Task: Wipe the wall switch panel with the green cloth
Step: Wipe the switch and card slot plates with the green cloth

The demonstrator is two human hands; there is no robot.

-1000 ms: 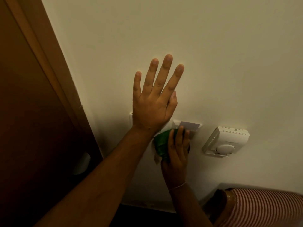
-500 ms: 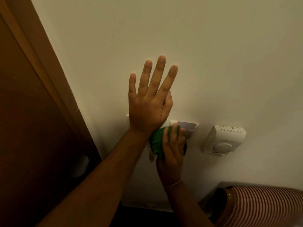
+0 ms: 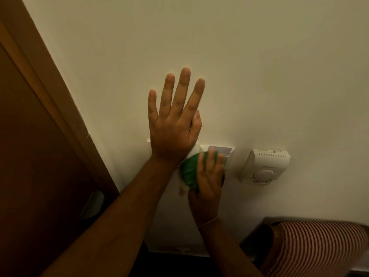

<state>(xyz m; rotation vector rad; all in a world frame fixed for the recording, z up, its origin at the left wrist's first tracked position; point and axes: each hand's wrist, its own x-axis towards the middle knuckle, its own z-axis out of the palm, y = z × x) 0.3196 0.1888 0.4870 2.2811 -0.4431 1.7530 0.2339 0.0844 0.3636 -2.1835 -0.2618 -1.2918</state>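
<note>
My left hand (image 3: 173, 124) lies flat on the cream wall, fingers spread and pointing up, its heel covering the left part of the white switch panel (image 3: 227, 154). Just below it my right hand (image 3: 207, 176) presses a bunched green cloth (image 3: 188, 172) against the panel's lower part. Only the panel's top right corner and a greyish card slot show; the rest is hidden behind both hands and the cloth.
A white thermostat (image 3: 263, 166) with a round dial is mounted on the wall right of the panel. A brown wooden door and frame (image 3: 50, 116) fill the left side. A red-and-white striped sleeve (image 3: 319, 246) is at the bottom right.
My right hand with the cloth has slid slightly left and down across the panel. My left hand has stayed flat on the wall.
</note>
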